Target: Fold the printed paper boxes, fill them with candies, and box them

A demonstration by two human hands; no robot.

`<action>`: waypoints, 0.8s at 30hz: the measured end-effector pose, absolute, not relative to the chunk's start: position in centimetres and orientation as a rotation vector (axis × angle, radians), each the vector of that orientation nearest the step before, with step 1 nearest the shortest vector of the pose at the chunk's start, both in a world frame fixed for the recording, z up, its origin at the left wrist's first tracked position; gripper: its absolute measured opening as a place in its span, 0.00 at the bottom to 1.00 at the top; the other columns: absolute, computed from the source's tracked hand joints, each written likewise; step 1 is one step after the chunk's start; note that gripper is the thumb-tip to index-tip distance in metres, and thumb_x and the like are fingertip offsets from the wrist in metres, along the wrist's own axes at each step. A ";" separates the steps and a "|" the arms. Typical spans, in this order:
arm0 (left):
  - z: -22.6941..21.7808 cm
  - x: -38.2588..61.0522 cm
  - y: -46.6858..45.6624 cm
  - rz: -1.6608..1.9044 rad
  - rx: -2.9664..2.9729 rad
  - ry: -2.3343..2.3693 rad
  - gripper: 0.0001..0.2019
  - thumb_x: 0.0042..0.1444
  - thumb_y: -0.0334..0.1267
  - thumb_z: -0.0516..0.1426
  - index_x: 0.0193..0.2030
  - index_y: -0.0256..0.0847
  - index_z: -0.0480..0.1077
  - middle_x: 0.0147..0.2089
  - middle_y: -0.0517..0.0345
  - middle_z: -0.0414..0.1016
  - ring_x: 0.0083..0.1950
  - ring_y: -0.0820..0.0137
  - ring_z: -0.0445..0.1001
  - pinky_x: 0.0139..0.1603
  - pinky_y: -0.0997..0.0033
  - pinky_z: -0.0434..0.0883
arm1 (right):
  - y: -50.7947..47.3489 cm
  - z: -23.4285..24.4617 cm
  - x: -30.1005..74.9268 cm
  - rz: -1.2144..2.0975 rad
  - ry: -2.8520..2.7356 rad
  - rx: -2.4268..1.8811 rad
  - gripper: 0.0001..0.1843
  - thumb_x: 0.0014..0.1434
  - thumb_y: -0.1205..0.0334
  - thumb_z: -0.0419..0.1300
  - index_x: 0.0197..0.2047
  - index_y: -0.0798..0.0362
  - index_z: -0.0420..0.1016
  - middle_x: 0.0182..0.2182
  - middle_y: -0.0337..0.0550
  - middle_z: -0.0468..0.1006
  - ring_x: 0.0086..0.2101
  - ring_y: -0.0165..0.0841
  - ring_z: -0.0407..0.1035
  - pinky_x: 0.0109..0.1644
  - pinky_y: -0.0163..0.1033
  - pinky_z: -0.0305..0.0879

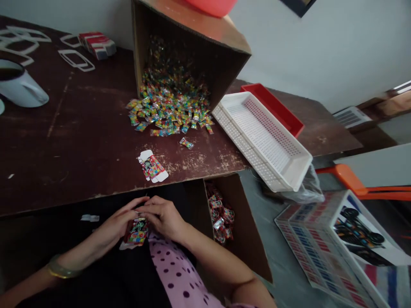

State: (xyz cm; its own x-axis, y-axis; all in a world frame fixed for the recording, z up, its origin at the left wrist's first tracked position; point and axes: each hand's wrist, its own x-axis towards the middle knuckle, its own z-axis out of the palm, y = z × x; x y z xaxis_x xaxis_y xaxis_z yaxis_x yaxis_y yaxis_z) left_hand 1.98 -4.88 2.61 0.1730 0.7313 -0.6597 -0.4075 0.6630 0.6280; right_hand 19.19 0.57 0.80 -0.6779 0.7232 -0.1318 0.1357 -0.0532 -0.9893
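Over my lap, my left hand (119, 226) grips the side of a small printed candy box (137, 233), red with colourful pictures. The fingers of my right hand (163, 216) are bent over the box's upper end and touch it. A pale flap sticks out at its lower end. On the table edge just ahead lies another printed box (153, 167), flat with white flaps spread. A single wrapped candy (186, 143) rests beyond it. Many more wrapped candies (173, 113) spill from a cardboard box (189, 21) lying on its side.
To the right, a white perforated basket (260, 137) overhangs the table beside a red tray (276, 107). Below stands an open carton (244, 226) holding filled red packs (221, 214). A white mug (27, 92), rubber bands (77, 60) and stacked flat boxes (96, 44) are at left.
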 end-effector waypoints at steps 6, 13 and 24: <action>1.0 1.4 -5.5 0.813 0.290 1.024 0.23 0.53 0.37 0.58 0.57 0.39 0.73 0.55 0.48 0.81 0.58 0.53 0.75 0.54 0.58 0.72 | 0.7 1.1 18.9 1.720 -1.770 -0.966 0.14 0.62 0.54 0.62 0.43 0.53 0.83 0.35 0.43 0.80 0.36 0.30 0.73 0.42 0.35 0.69; 1.2 0.7 -5.9 0.735 0.388 1.081 0.33 0.48 0.32 0.64 0.64 0.45 0.66 0.65 0.49 0.73 0.64 0.52 0.70 0.56 0.60 0.72 | 0.5 1.8 20.3 1.199 -2.447 -0.571 0.18 0.67 0.57 0.55 0.56 0.54 0.75 0.48 0.50 0.77 0.48 0.35 0.68 0.53 0.43 0.65; 3.0 -1.6 -3.6 0.624 1.028 1.344 0.09 0.46 0.43 0.67 0.35 0.46 0.82 0.36 0.57 0.84 0.41 0.57 0.79 0.42 0.69 0.71 | 18.4 2.2 23.5 0.445 -2.445 -1.253 0.21 0.70 0.61 0.47 0.62 0.55 0.68 0.58 0.57 0.69 0.60 0.45 0.59 0.62 0.54 0.51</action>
State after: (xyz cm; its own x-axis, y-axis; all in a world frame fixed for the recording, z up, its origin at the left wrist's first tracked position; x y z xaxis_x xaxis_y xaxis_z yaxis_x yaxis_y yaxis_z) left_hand -1.60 -3.61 2.98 0.1696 0.8596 -0.4820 0.1858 0.4525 0.8722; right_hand 23.54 18.44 2.20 -0.5441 0.8219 0.1685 0.7098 0.5580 -0.4298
